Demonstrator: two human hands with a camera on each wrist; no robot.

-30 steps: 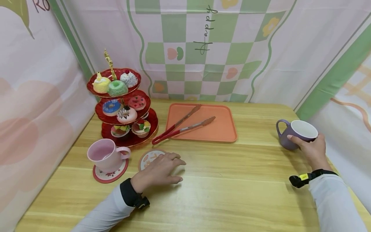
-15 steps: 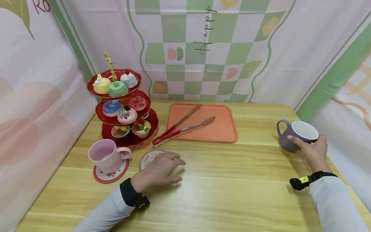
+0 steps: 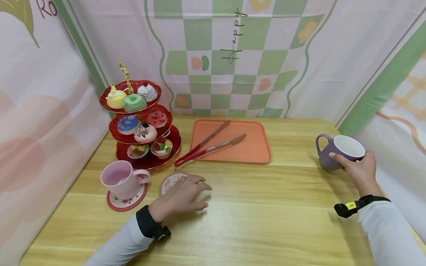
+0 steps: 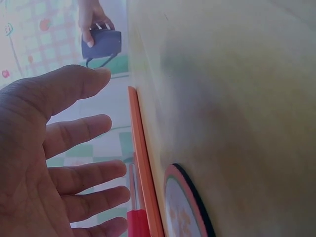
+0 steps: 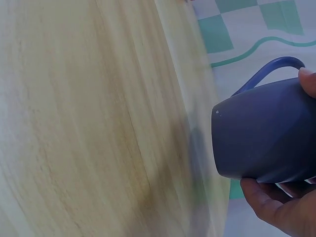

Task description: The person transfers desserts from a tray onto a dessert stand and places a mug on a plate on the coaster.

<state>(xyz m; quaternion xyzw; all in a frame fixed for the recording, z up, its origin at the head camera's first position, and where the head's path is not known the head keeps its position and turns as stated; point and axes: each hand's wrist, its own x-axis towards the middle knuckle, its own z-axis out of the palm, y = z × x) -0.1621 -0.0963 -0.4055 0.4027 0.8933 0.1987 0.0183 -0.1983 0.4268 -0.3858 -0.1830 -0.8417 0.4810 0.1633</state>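
At the right side of the table, my right hand (image 3: 361, 171) grips a purple mug (image 3: 327, 159) with a white inside, thumb on one side and fingers on the other. The right wrist view shows the mug's base (image 5: 215, 140) held apart from the tabletop, its handle pointing away from the hand. My left hand (image 3: 183, 194) hovers over the table with fingers spread and relaxed, partly covering a round coaster (image 3: 169, 183). Nothing lies in its palm in the left wrist view, where the coaster (image 4: 180, 212) shows below the fingers.
A pink mug (image 3: 120, 183) stands on a red-rimmed coaster (image 3: 124, 204) at the left. Behind it rises a three-tier red stand (image 3: 108, 105) of toy cakes and doughnuts. Red-handled tongs (image 3: 213, 146) lie across an orange tray (image 3: 256, 147). Cloth hangs around the table.
The purple mug, in my right hand, has shifted very slightly up in the head view since half a second ago. My left hand keeps its place and shape.
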